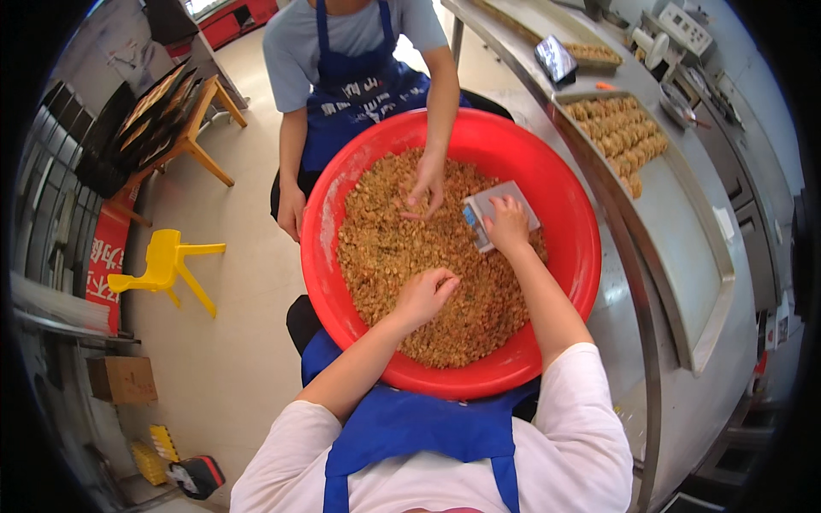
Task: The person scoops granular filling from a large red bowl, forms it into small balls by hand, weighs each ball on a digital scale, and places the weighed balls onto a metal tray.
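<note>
A red basin (577, 248) holds a coarse golden-brown crumbly mixture (376, 239). Within it, on the mixture's right side, sits a small silver scale (522, 201) with a blue display. My right hand (506, 224) rests on the scale's top, fingers apart and slightly bent. My left hand (428, 295) hovers over the lower middle of the mixture, fingers curled together; whatever may be in them is hidden. A co-worker's hand (425, 184) reaches into the basin from the top, fingers bent over the mixture, while that person's other hand (292, 209) hangs outside the rim.
The co-worker (351, 60) faces me. At right, a metal counter (616, 282) carries a tray of shaped lumps (616, 137), another tray (586, 53) and a phone (556, 60). At left are a yellow chair (162, 261), a wooden table (197, 154) and a cardboard box (120, 379).
</note>
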Demonstrator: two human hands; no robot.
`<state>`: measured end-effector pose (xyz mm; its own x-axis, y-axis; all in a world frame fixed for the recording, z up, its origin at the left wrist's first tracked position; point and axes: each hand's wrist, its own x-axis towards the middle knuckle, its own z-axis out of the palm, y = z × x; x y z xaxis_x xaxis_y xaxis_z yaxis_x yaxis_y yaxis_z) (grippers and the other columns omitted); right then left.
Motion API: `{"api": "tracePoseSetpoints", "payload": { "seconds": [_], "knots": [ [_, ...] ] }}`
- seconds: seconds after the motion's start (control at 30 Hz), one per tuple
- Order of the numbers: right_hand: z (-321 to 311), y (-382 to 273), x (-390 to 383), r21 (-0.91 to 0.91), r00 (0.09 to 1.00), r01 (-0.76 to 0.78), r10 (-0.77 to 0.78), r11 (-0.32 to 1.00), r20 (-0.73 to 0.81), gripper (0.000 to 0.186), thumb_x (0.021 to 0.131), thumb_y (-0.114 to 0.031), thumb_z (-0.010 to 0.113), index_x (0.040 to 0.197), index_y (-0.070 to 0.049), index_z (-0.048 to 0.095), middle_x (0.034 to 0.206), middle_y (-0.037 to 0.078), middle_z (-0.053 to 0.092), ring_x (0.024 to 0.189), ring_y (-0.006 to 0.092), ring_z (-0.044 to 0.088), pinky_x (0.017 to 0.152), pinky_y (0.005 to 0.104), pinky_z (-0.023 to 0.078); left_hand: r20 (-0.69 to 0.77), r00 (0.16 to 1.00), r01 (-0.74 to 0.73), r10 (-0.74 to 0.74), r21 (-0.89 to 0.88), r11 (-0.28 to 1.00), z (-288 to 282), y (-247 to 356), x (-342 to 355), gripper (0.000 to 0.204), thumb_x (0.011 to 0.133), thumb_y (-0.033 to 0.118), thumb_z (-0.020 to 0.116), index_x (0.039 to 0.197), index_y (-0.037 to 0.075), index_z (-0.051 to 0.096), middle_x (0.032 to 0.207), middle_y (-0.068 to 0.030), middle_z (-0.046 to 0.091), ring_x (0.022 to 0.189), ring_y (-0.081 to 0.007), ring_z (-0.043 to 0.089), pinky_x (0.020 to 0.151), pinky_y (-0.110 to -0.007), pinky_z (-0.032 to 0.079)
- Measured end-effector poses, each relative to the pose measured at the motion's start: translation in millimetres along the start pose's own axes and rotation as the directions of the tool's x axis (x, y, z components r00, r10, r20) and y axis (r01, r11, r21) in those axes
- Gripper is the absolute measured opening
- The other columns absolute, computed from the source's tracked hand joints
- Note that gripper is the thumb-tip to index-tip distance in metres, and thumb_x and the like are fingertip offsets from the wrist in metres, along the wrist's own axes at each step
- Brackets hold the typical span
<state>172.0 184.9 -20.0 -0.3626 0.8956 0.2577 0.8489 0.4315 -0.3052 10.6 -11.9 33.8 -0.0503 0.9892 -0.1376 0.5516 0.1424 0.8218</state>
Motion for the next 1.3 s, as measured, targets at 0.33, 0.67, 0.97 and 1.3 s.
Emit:
{"api": "tracePoseSetpoints", "payload": {
  "seconds": [0.33, 0.67, 0.97, 1.3],
  "knots": [
    [-17.6, -36.4, -18.0, 0.404, 0.972, -0.212, 0.15, 0.89, 0.178, 0.038, 0.088, -0.013, 0.063, 0.123, -0.001, 0.057, 0.118, 0.019, 0.06, 0.107, 0.0322, 0.059, 0.09, 0.0405, 0.048, 0.205, 0.929, 0.344, -0.307, -0.785, 0.516, 7.0, -24.1, 14.8, 0.029, 0.102, 0.021, 0.042, 0.12, 0.007, 0.06, 0.08, 0.0029, 0.051, 0.064, -0.0056, 0.043, 0.052, -0.021, 0.036],
    [-57.2, -128.7, -85.5, 0.786, 0.988, 0.143, -0.139, 0.601, -0.074, 0.031, 0.091, -0.012, 0.053, 0.12, -0.001, 0.056, 0.11, 0.016, 0.063, 0.103, 0.0285, 0.061, 0.089, 0.0366, 0.048, 0.346, 0.85, 0.388, -0.397, -0.921, 0.027, 12.1, -44.5, 23.0, 0.026, 0.101, 0.032, 0.042, 0.107, 0.009, 0.053, 0.092, -0.0042, 0.054, 0.077, -0.0172, 0.053, 0.067, -0.031, 0.048],
    [-7.2, -122.0, -94.3, 0.363, 0.927, 0.342, -0.373, 0.867, 0.019, 0.022, 0.088, -0.022, 0.057, 0.099, -0.009, 0.07, 0.108, 0.006, 0.068, 0.118, 0.03, 0.055, 0.106, 0.053, 0.031, 0.44, 0.893, 0.379, -0.093, -0.847, -0.372, -10.1, -19.1, 7.2, 0.058, 0.096, 0.054, 0.035, 0.124, 0.006, 0.051, 0.126, -0.0136, 0.057, 0.121, -0.0276, 0.053, 0.106, -0.046, 0.038],
    [-22.9, -119.1, -93.2, 0.496, 0.924, 0.381, -0.344, 0.78, -0.169, 0.013, 0.084, -0.018, 0.059, 0.083, -0.008, 0.069, 0.094, 0.004, 0.071, 0.111, 0.0245, 0.06, 0.103, 0.0496, 0.034, 0.446, 0.889, 0.418, -0.105, -0.883, -0.213, -5.0, -23.1, 4.8, 0.064, 0.094, 0.061, 0.032, 0.124, 0.009, 0.054, 0.123, -0.01, 0.059, 0.118, -0.0255, 0.054, 0.102, -0.044, 0.04]
  ]
}}
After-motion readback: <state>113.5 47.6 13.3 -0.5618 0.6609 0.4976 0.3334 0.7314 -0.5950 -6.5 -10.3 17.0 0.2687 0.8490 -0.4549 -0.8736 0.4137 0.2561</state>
